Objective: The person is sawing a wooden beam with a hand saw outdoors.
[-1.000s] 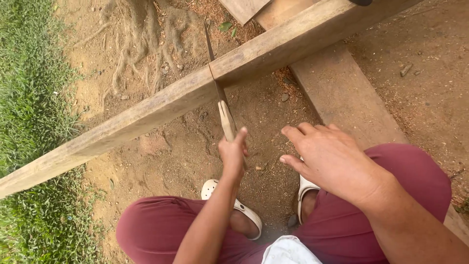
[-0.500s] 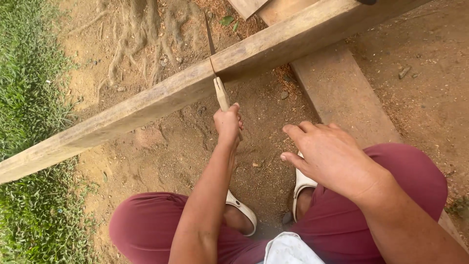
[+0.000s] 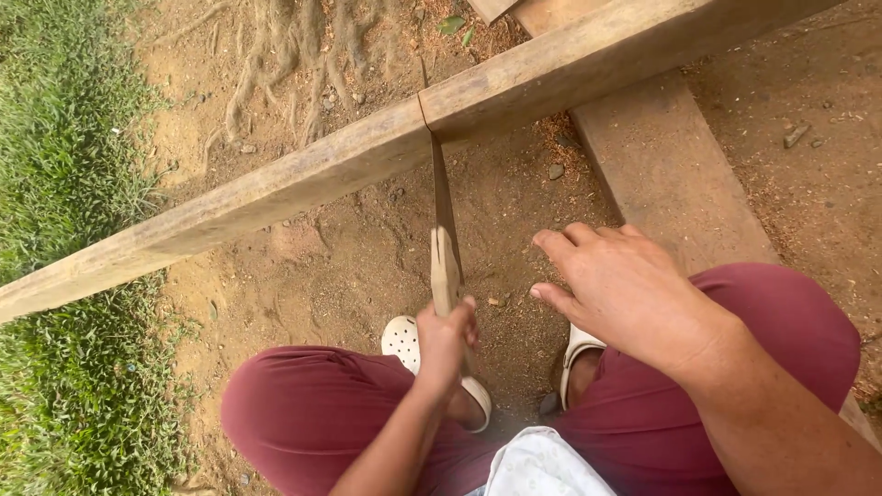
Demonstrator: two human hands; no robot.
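Ground: bare brown soil [image 3: 367, 266] with sawdust, outdoors; no packages, labels or signs can be seen on anything.
Legs: dark red trousers [image 3: 303, 413] at the bottom edge, knees apart, nearest to the camera.
Cloth: white patterned fabric [image 3: 542, 468] between the knees.
Shoes: white clogs with holes [image 3: 404, 338] on the soil, just under the hands.
Left hand: left hand [image 3: 446, 344] is closed in a fist around the wooden handle of the saw, below the long beam.
Right hand: right hand [image 3: 625, 294] is open, fingers spread and a little bent, holding nothing, above the right knee and near the saw.
Saw: handsaw [image 3: 445, 230] goes up from the fist; its thin blade sits in a cut in the long beam.
Beam: long wooden beam [image 3: 303, 179] crosses the view diagonally, beyond the hands.
Plank: flat board [image 3: 671, 174] lies on the soil under the beam's right part.
Grass: green grass [image 3: 64, 165] left of the beam.
Roots: tree roots [image 3: 294, 46] on the soil beyond the beam, farthest.
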